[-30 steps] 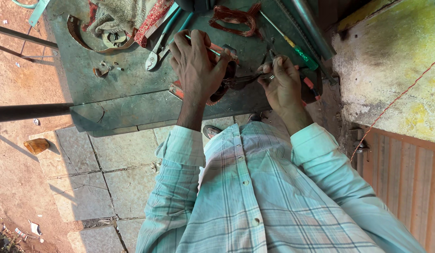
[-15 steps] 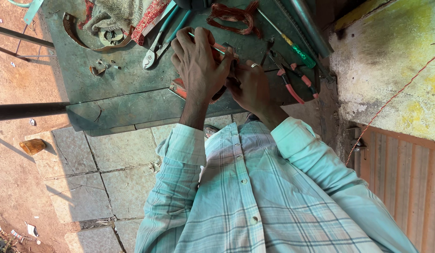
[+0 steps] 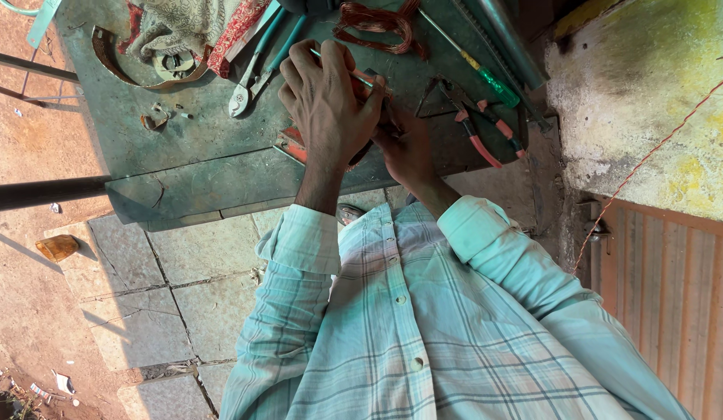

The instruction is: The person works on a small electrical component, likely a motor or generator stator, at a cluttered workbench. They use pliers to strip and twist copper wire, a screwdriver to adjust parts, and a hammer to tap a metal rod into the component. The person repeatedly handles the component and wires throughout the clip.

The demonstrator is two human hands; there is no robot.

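Nearest, low in the frame, the person's checked sleeves run up to the bench. At centre the left hand point(image 3: 330, 101) now lies spread over the reddish workpiece point(image 3: 293, 145). The right hand point(image 3: 404, 144), out by the red-handled pliers point(image 3: 478, 128) a second ago, has slid under it; both hands press together, grip unclear. Beyond, at the top: a copper wire coil point(image 3: 373, 23), a green screwdriver point(image 3: 486, 74), teal-handled pliers point(image 3: 256, 66).

Both hands, left hand point(image 3: 328, 101) over right hand point(image 3: 404, 148), press a reddish part point(image 3: 293, 145) on the green table point(image 3: 190, 148), pliers point(image 3: 478, 128) beside them
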